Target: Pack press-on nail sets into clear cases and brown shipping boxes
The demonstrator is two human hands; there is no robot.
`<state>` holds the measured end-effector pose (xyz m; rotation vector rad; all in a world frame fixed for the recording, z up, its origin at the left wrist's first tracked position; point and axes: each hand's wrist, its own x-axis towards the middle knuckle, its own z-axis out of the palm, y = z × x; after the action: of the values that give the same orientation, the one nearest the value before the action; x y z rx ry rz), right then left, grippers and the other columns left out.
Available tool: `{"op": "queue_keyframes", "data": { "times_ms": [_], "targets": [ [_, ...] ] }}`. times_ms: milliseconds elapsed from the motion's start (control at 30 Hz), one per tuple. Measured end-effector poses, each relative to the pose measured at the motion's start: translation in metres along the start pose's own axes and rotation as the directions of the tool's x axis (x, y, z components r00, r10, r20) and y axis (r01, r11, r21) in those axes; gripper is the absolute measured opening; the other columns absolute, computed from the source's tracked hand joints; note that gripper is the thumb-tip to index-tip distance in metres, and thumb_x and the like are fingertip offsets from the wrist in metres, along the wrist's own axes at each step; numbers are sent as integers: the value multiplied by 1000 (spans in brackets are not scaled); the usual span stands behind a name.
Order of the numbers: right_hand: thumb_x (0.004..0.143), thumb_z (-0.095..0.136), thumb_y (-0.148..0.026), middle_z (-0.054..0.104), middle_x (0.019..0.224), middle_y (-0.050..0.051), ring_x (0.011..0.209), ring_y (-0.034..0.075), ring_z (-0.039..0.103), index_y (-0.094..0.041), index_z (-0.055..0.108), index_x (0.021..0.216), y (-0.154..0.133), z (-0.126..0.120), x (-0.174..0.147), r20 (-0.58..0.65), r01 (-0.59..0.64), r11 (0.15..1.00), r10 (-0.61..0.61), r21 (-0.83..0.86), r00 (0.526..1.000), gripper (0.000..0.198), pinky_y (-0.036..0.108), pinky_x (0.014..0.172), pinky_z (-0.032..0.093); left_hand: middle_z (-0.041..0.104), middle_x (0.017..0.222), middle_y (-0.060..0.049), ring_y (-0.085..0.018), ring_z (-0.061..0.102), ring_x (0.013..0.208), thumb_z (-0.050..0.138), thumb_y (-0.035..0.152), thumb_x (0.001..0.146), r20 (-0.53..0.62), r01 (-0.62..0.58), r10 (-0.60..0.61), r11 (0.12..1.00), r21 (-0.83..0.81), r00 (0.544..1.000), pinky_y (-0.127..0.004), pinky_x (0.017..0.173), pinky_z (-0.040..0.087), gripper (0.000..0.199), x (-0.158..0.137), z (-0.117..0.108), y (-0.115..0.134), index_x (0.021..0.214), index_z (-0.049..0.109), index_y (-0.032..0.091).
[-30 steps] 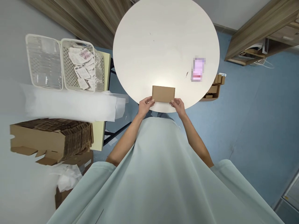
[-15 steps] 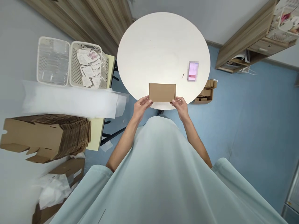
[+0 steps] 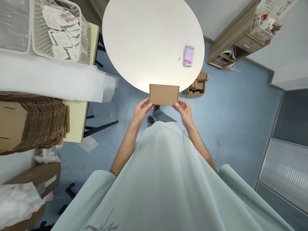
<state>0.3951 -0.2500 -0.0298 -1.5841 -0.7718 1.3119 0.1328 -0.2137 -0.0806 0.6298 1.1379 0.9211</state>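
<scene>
A closed brown cardboard box (image 3: 164, 95) is held level between my two hands, in front of my body at the near edge of the round white table (image 3: 154, 41). My left hand (image 3: 141, 110) grips its left near corner, thumb on top and fingers at the side. My right hand (image 3: 183, 110) pinches the right near corner the same way. A phone-like item (image 3: 188, 56), blurred by pixelation, lies on the table to the right.
On the left, a pale yellow table (image 3: 77, 125) bears a white basket of packets (image 3: 60, 35), white sheets (image 3: 53, 77) and stacked flat cardboard (image 3: 40, 123). An open carton of small boxes (image 3: 196, 93) sits on the floor, right of the round table. A wooden cabinet (image 3: 231, 35) stands farther right.
My view has shifted to the right and back from the round table, so my shoes now show. The box stays in both hands and now overhangs the table's near edge.
</scene>
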Motion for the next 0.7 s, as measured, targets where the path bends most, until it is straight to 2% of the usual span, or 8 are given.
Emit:
{"op": "queue_keyframes", "data": {
  "times_ms": [233, 367, 533, 700],
  "targets": [
    [82, 93, -83, 83, 128, 8, 109, 24, 84, -31, 67, 125, 14, -49, -27, -82, -23, 1000, 24, 12, 996, 72, 45, 107, 68, 78, 156, -16, -36, 79, 137, 97, 63, 85, 97, 23, -32, 996, 88, 995, -57, 125, 60, 76, -22, 37, -17, 148, 78, 24],
    [82, 91, -85, 83, 127, 8, 108, 24, 85, -30, 67, 125, 23, -84, -26, -130, -18, 999, 22, 37, 991, 74, 43, 104, 69, 76, 159, -17, -36, 79, 136, 98, 67, 81, 128, 29, -47, 989, 144, 991, -57, 125, 60, 82, -20, 72, -22, 149, 78, 24],
    [83, 89, -86, 83, 126, 9, 106, 24, 85, -30, 66, 124, 31, -150, -19, -191, -10, 997, 25, 79, 981, 74, 42, 101, 69, 78, 154, -18, -35, 81, 131, 97, 74, 79, 135, 47, -78, 974, 220, 988, -55, 123, 61, 88, -5, 143, -37, 147, 78, 21],
    [86, 86, -86, 82, 127, 9, 102, 24, 84, -29, 65, 121, 38, -242, -10, -266, -1, 996, 26, 93, 964, 70, 43, 98, 69, 81, 148, -18, -35, 82, 127, 96, 71, 79, 158, 92, -141, 955, 282, 977, -55, 121, 61, 84, 12, 238, -67, 144, 79, 20]
  ]
}}
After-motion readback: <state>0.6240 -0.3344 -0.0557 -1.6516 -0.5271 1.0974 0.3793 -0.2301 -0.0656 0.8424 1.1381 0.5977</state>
